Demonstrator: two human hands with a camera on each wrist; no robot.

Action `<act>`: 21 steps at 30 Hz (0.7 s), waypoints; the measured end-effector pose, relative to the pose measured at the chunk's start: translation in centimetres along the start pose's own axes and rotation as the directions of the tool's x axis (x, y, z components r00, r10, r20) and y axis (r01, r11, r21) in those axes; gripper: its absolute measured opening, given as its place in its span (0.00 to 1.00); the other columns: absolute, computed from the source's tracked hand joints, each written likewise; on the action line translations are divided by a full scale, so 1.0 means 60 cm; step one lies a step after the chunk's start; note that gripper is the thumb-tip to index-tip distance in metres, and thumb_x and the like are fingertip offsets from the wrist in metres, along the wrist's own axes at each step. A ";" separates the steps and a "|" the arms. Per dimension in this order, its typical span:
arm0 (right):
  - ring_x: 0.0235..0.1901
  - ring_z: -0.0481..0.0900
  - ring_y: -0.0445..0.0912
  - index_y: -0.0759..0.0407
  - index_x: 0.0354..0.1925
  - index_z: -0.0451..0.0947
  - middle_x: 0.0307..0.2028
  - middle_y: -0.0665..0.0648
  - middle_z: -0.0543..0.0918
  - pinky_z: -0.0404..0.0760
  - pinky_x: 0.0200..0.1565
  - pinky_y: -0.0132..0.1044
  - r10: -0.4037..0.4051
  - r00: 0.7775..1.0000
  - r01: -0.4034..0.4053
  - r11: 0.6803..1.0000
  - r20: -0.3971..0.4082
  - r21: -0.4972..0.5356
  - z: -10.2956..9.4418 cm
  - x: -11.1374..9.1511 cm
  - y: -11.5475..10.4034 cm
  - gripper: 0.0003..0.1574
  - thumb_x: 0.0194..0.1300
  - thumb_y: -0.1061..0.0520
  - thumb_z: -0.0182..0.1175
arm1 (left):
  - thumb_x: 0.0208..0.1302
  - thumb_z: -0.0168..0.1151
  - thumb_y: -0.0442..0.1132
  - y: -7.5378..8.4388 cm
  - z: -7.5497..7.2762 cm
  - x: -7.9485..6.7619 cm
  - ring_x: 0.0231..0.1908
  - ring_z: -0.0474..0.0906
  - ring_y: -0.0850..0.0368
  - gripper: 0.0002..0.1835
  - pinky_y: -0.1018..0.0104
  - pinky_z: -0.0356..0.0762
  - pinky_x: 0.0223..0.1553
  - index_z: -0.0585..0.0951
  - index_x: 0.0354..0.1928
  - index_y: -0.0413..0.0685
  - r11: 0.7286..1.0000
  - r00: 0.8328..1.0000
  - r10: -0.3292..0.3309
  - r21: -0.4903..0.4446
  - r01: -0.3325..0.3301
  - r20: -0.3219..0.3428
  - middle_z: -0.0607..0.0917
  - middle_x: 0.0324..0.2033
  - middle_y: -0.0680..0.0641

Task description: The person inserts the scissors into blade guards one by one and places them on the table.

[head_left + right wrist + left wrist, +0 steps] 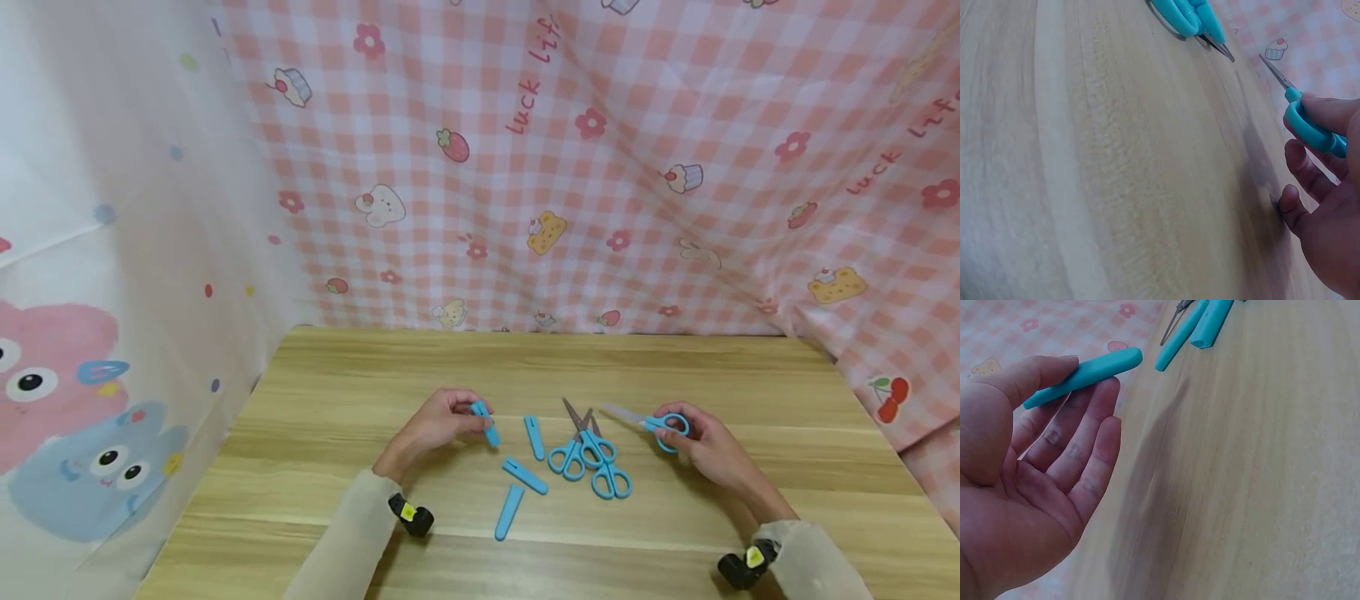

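Note:
My left hand (444, 419) pinches a blue scissors cover (486, 425) between thumb and fingers, raised over the table. In the left wrist view the cover (1100, 369) lies across the fingertips, its rounded end pointing away from the palm. On the right, my right hand (708, 447) grips a pair of blue-handled scissors (651, 422) by the handles. Their blades look closed and point left, toward the other scissors; the right wrist view shows the bare blade tip (1275, 70) beyond the thumb.
Three more pairs of blue-handled scissors (597, 451) lie in an overlapping cluster between the hands, blades bare. Left of them on the wooden table (375, 367) are three loose blue covers (525, 476). A pink checked cloth (480, 192) hangs behind the table's far edge.

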State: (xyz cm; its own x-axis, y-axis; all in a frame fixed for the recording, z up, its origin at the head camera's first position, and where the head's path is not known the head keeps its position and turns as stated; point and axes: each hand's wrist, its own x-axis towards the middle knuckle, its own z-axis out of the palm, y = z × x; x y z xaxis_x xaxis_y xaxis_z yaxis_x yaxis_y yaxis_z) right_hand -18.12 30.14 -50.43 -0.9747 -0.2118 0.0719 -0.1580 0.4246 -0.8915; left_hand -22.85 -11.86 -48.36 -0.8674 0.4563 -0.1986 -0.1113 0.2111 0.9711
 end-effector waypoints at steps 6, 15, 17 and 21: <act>0.29 0.74 0.37 0.63 0.51 0.75 0.35 0.51 0.79 0.75 0.28 0.34 0.001 1.000 -0.001 1.000 0.001 -0.004 0.001 0.001 0.002 0.15 0.70 0.58 0.61 | 0.65 0.66 0.34 -0.001 -0.001 -0.003 0.40 0.86 0.54 0.14 0.58 0.84 0.46 0.82 0.50 0.32 1.000 1.000 0.004 0.008 -0.004 0.007 0.87 0.40 0.42; 0.28 0.77 0.37 0.65 0.51 0.73 0.34 0.51 0.82 0.76 0.26 0.35 -0.024 1.000 0.024 1.000 -0.001 0.019 0.004 0.004 -0.002 0.14 0.71 0.60 0.59 | 0.67 0.65 0.39 -0.008 0.000 -0.005 0.39 0.84 0.56 0.15 0.56 0.82 0.47 0.83 0.53 0.41 0.998 1.000 -0.002 0.068 0.002 -0.002 0.86 0.42 0.40; 0.29 0.79 0.38 0.65 0.52 0.73 0.34 0.57 0.84 0.76 0.24 0.35 -0.028 1.000 0.028 0.999 0.010 0.039 0.004 0.005 -0.003 0.13 0.71 0.61 0.58 | 0.67 0.64 0.38 -0.009 0.000 -0.006 0.38 0.84 0.57 0.15 0.56 0.82 0.46 0.83 0.54 0.41 0.997 1.000 0.001 0.074 0.000 -0.007 0.86 0.42 0.40; 0.29 0.84 0.43 0.66 0.53 0.71 0.35 0.67 0.86 0.74 0.21 0.36 -0.012 0.999 0.008 0.996 0.041 0.089 0.004 0.006 -0.008 0.14 0.73 0.61 0.57 | 0.67 0.64 0.35 -0.010 0.000 -0.007 0.36 0.84 0.55 0.18 0.56 0.83 0.46 0.80 0.58 0.41 0.998 1.000 0.016 0.067 -0.016 -0.001 0.85 0.38 0.41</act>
State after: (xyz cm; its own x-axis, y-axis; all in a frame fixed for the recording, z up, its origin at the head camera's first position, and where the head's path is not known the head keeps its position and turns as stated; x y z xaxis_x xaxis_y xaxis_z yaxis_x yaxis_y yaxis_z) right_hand -18.33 29.69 -50.09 -0.9654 -0.2530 0.0636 -0.1508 0.3426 -0.9273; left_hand -22.43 -12.19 -48.84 -0.8697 0.4585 -0.1827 -0.0648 0.2609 0.9632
